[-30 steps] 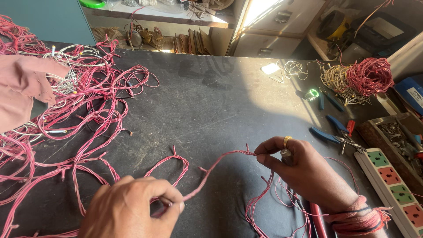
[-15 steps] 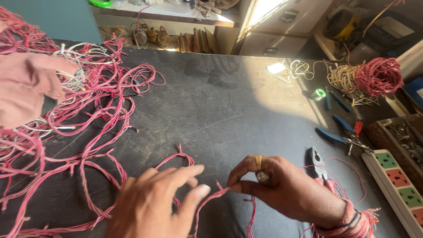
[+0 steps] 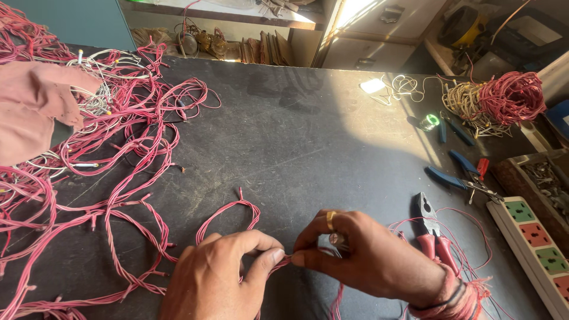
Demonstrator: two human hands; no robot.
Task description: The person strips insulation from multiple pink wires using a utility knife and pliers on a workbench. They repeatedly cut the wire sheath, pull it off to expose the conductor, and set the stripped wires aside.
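Your left hand (image 3: 216, 278) and right hand (image 3: 361, 258) pinch one twisted red wire (image 3: 281, 261) between them, while a brown tray (image 3: 533, 178) at right holds small metal parts.

A small white slip (image 3: 373, 86), perhaps a label, lies sunlit on the tabletop (image 3: 296, 136) in the upper right of the frame. At the right edge a blue box (image 3: 559, 117) shows only a corner. No signs or screens can be made out in this view.
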